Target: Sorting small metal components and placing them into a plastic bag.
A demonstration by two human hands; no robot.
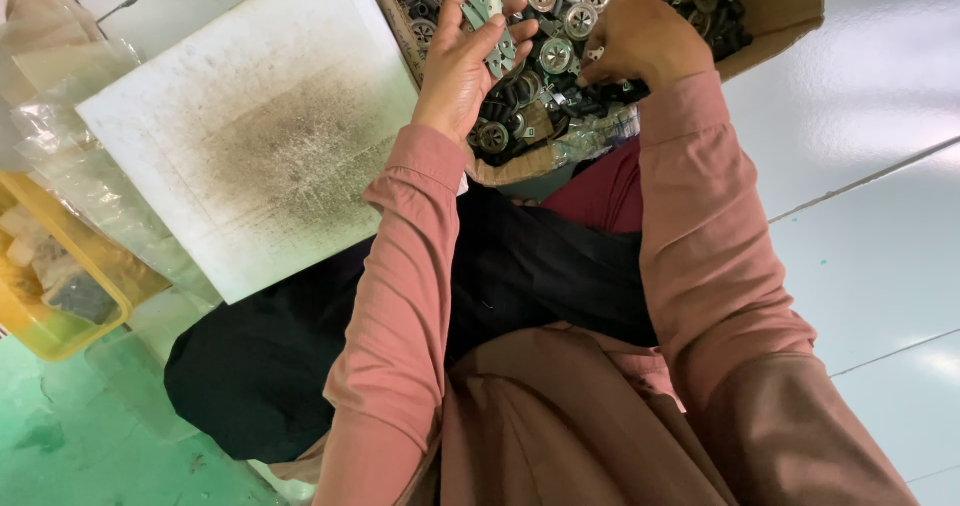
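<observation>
A cardboard box (775,11) at the top holds several round metal discs (558,56) and small black cylindrical parts (510,96). My left hand (462,61) is raised over the box's left side, palm toward me, holding a fanned stack of flat grey metal plates (490,21) between thumb and fingers. My right hand (640,36) reaches down into the box, knuckles up, its fingers curled among the parts; what they grip is hidden. Both arms wear pink sleeves.
A white square board (260,136), soiled dark in its middle, lies left of the box. A yellow bin (60,296) and crumpled clear plastic (50,86) sit at far left. Dark fabric (260,366) covers my lap. Pale tiled floor (880,166) is on the right.
</observation>
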